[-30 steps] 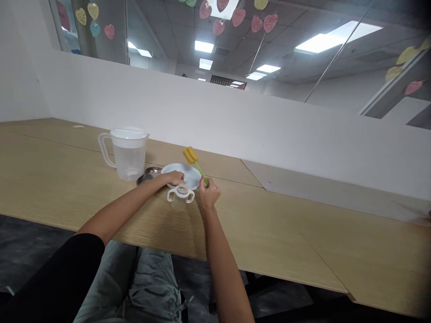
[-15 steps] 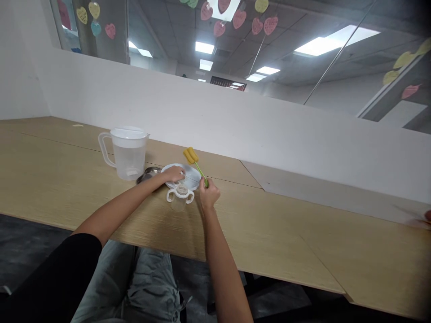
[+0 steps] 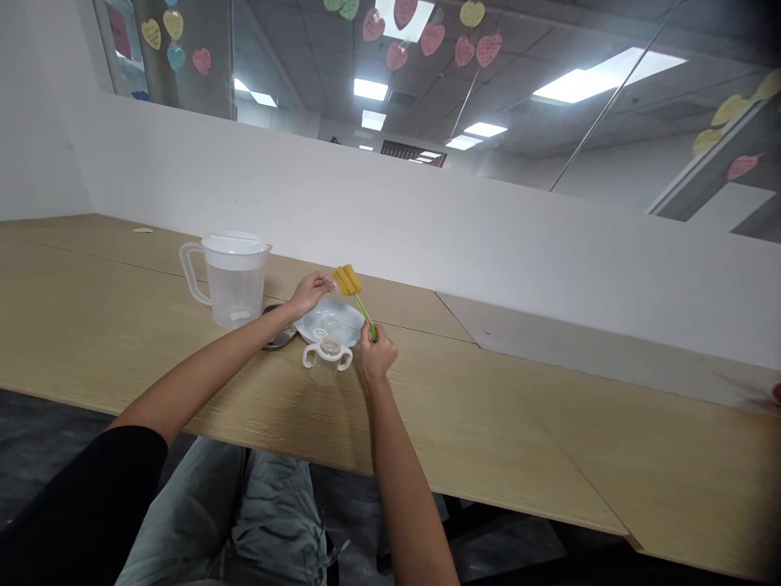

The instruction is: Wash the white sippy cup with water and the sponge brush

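Okay, sponge brush [image 3: 347, 281] is in the air by the white plate [image 3: 347, 320], foam head up, stem leaning left and away from the wearer. Right grip [image 3: 378, 352] is closed round the low end of the green handle [image 3: 370, 330]. Left grip [image 3: 311, 291] has its fingers drawn together right by the foam; can't tell if they touch it or pinch something small. Handling guess: brush is very light, foam squashes easily, thin stem probably flexes, plastic likely slick if wet. Best hold is low on the handle, where the right one has it. Two-handled bottle [image 3: 324, 370] stands upright just in front of the plate; looks light, smooth clear body could slip, so take it by the white side loops. Lidded pitcher [image 3: 235, 293] further left is likely the heavy one, use its big handle. Metal dish [image 3: 281, 338] sits partly hidden under the left forearm. Surface [image 3: 488, 423] is pale wood-look with seams, flat, probably low grip for wet stuff. White wall [image 3: 366, 212] behind, glass [image 3: 427, 106] above it with heart notes [image 3: 396, 56], ceiling lights [image 3: 370, 89], dark floor [image 3: 37, 431] below
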A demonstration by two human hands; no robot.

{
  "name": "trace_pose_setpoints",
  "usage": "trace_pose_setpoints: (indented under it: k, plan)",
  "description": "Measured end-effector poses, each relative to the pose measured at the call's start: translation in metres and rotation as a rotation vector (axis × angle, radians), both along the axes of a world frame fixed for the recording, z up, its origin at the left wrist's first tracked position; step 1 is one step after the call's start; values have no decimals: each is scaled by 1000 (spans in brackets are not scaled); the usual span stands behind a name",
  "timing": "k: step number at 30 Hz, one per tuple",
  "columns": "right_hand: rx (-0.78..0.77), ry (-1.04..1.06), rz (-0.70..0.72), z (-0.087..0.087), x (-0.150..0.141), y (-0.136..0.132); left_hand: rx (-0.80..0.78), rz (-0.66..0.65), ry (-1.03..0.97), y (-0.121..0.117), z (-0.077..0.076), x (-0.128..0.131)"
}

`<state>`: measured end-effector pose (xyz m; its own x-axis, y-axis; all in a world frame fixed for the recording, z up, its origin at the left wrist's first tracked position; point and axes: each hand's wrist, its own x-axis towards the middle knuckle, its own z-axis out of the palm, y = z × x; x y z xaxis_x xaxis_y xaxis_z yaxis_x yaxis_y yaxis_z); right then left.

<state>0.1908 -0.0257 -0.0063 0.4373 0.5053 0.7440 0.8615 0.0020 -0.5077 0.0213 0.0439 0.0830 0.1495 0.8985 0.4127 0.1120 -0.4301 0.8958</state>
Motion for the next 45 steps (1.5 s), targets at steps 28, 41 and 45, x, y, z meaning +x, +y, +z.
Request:
trace_pose_setpoints:
  k: [28,41,45]
  plan:
    - [131,-46,147,-6,1,3,-2,408,365,0,-9,-52]
    - [209,438,61,10,5,-3,-590,63,389,-17,-43,-84]
    - [225,506,66,10,6,-3,-552,138,447,-11,-49,-82]
